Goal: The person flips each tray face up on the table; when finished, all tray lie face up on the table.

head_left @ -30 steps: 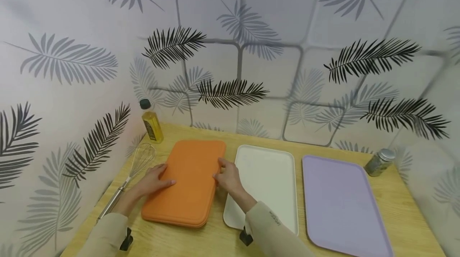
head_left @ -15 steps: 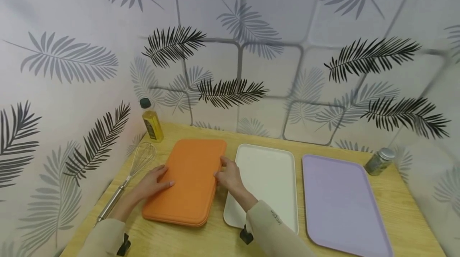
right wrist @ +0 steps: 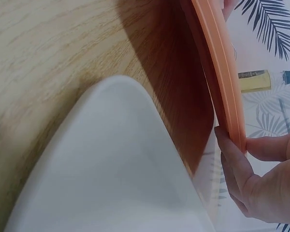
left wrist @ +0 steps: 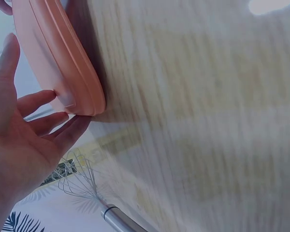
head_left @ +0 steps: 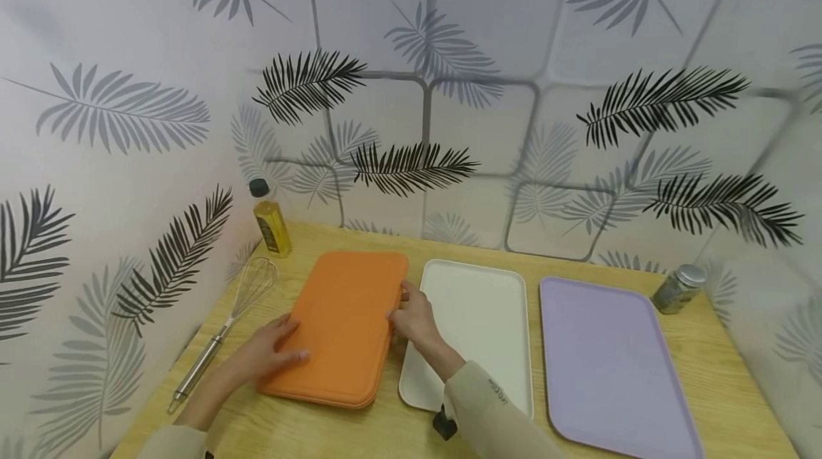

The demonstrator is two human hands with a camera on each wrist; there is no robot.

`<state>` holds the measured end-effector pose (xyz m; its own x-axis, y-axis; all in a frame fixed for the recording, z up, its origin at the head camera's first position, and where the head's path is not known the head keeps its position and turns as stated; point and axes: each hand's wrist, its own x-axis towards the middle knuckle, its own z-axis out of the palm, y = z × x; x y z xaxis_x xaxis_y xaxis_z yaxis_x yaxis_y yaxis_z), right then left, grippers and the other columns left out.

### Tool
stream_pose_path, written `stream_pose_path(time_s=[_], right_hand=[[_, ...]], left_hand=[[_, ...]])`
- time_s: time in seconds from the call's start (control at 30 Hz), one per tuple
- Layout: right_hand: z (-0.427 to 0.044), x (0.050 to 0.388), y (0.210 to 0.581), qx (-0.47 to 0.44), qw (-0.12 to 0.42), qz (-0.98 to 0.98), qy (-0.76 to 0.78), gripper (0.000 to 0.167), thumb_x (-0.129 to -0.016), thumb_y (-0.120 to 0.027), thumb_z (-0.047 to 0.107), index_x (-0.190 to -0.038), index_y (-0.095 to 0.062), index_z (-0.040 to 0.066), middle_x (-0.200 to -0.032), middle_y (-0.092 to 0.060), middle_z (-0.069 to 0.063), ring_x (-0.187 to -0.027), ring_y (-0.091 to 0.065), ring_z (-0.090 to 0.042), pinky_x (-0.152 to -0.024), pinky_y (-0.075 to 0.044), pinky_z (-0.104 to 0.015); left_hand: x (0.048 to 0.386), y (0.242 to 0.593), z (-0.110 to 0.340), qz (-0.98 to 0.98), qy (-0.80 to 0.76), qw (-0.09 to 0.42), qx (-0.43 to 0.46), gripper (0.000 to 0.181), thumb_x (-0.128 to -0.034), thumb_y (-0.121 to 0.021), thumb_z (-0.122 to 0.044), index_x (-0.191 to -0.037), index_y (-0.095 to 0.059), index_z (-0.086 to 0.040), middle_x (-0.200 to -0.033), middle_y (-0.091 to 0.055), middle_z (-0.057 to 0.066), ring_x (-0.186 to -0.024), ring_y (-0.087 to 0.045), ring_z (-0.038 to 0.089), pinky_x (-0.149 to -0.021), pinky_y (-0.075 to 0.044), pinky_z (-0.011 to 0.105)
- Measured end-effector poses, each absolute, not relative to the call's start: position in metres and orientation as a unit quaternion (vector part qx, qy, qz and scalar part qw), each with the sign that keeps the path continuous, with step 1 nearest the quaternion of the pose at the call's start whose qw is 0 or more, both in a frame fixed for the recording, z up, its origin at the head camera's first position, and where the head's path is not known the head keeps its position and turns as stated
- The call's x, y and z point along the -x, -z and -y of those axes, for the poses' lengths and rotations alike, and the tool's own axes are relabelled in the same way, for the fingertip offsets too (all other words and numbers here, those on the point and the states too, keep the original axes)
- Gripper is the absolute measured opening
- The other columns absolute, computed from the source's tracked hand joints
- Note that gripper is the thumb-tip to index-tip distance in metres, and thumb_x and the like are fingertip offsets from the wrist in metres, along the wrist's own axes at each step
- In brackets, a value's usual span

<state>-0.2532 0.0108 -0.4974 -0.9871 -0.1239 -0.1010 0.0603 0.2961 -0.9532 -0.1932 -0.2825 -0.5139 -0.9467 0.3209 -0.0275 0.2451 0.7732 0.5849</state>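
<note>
An orange flat rectangular piece (head_left: 347, 323), with rounded corners and a seam along its rim, lies between the two hands. My right hand (head_left: 417, 316) pinches its right edge, thumb above and fingers below. In the right wrist view that orange edge (right wrist: 224, 72) stands off the table, with a shadow beneath. At the left edge is my left hand (head_left: 266, 353), its fingers loosely spread. The left wrist view has the left fingertips (left wrist: 48, 94) touching the orange rim, while the thumb stays apart. Whether it is one piece or a stack, I cannot tell.
A white tray (head_left: 475, 330) lies just right of the orange piece, then a lilac tray (head_left: 610, 366). A whisk (head_left: 221, 334) lies on the left; an oil bottle (head_left: 272, 223) stands behind it. A lidded glass jar (head_left: 677, 290) is at the far right. Patterned walls border the wooden table (head_left: 308, 437).
The orange piece has shifted slightly right, its right edge a little higher. My left hand has slid toward the near end of the left edge; my right hand has moved slightly right with the piece.
</note>
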Motion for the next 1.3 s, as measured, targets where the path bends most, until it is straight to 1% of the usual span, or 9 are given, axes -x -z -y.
stream_pose_path(time_s=[0.17,0.27,0.5,0.6,0.73,0.9,1.0,1.13,1.3], right_hand=[[-0.012,0.254,0.496,0.025,0.091,-0.793,0.602,0.075,-0.079,-0.063,-0.014,-0.146,-0.033,-0.003,-0.124,-0.050,-0.028,-0.069,-0.065,-0.021,-0.061,-0.059,-0.040],[-0.015,0.257,0.494,0.027,0.097,-0.790,0.605,0.075,-0.080,-0.063,-0.014,-0.147,-0.032,-0.002,-0.125,-0.049,-0.028,-0.068,-0.066,-0.022,-0.063,-0.059,-0.041],[-0.020,0.264,0.489,0.024,0.095,-0.786,0.610,0.076,-0.079,-0.063,-0.014,-0.147,-0.031,-0.004,-0.125,-0.049,-0.029,-0.076,-0.066,-0.025,-0.062,-0.059,-0.038],[-0.021,0.265,0.488,0.024,0.097,-0.787,0.609,0.076,-0.079,-0.064,-0.013,-0.147,-0.030,-0.005,-0.125,-0.049,-0.029,-0.075,-0.065,-0.024,-0.061,-0.059,-0.037],[-0.022,0.267,0.488,0.028,0.101,-0.786,0.609,0.076,-0.080,-0.064,-0.013,-0.147,-0.030,-0.005,-0.124,-0.049,-0.029,-0.070,-0.065,-0.022,-0.061,-0.059,-0.038],[-0.023,0.269,0.489,0.030,0.104,-0.791,0.603,0.074,-0.081,-0.064,-0.012,-0.147,-0.031,-0.006,-0.122,-0.050,-0.028,-0.067,-0.065,-0.020,-0.060,-0.059,-0.037],[-0.023,0.270,0.487,0.034,0.105,-0.790,0.603,0.074,-0.081,-0.064,-0.012,-0.146,-0.031,-0.007,-0.122,-0.050,-0.029,-0.065,-0.065,-0.020,-0.059,-0.059,-0.038],[-0.022,0.270,0.482,0.035,0.108,-0.786,0.608,0.073,-0.080,-0.064,-0.012,-0.145,-0.032,-0.008,-0.122,-0.051,-0.030,-0.064,-0.065,-0.020,-0.058,-0.059,-0.037],[-0.022,0.271,0.480,0.038,0.111,-0.783,0.610,0.072,-0.081,-0.065,-0.010,-0.145,-0.034,-0.007,-0.124,-0.051,-0.030,-0.071,-0.068,-0.023,-0.059,-0.059,-0.036]], left_hand=[[0.187,0.515,0.285,-0.937,-0.303,0.063,-0.164,0.079,-0.0831,-0.074,-0.038,-0.138,-0.044,0.010,-0.144,-0.032,0.037,-0.129,-0.032,0.056,-0.102,-0.030,0.065],[0.185,0.514,0.287,-0.933,-0.304,0.068,-0.183,0.082,-0.0807,-0.076,-0.038,-0.139,-0.043,0.009,-0.145,-0.030,0.037,-0.128,-0.032,0.057,-0.101,-0.031,0.066],[0.180,0.512,0.285,-0.919,-0.323,0.094,-0.203,0.095,-0.0732,-0.083,-0.038,-0.142,-0.038,0.008,-0.147,-0.021,0.040,-0.127,-0.024,0.064,-0.099,-0.025,0.072],[0.178,0.513,0.283,-0.922,-0.318,0.089,-0.201,0.097,-0.0707,-0.085,-0.038,-0.143,-0.038,0.007,-0.147,-0.022,0.039,-0.127,-0.025,0.064,-0.099,-0.027,0.071],[0.176,0.514,0.281,-0.929,-0.304,0.067,-0.202,0.097,-0.0677,-0.087,-0.037,-0.141,-0.040,0.007,-0.146,-0.026,0.038,-0.125,-0.030,0.063,-0.098,-0.032,0.069],[0.174,0.514,0.278,-0.932,-0.297,0.064,-0.196,0.100,-0.0628,-0.089,-0.035,-0.141,-0.042,0.006,-0.146,-0.028,0.037,-0.124,-0.032,0.062,-0.097,-0.035,0.067],[0.173,0.514,0.277,-0.934,-0.293,0.071,-0.192,0.102,-0.0611,-0.090,-0.034,-0.141,-0.041,0.006,-0.147,-0.027,0.036,-0.125,-0.031,0.061,-0.097,-0.035,0.066],[0.172,0.515,0.277,-0.937,-0.284,0.068,-0.192,0.102,-0.0608,-0.091,-0.033,-0.141,-0.041,0.006,-0.146,-0.027,0.037,-0.124,-0.033,0.061,-0.095,-0.037,0.066],[0.170,0.516,0.277,-0.936,-0.283,0.066,-0.196,0.102,-0.0619,-0.090,-0.034,-0.141,-0.041,0.006,-0.145,-0.028,0.038,-0.122,-0.035,0.062,-0.095,-0.037,0.066]])
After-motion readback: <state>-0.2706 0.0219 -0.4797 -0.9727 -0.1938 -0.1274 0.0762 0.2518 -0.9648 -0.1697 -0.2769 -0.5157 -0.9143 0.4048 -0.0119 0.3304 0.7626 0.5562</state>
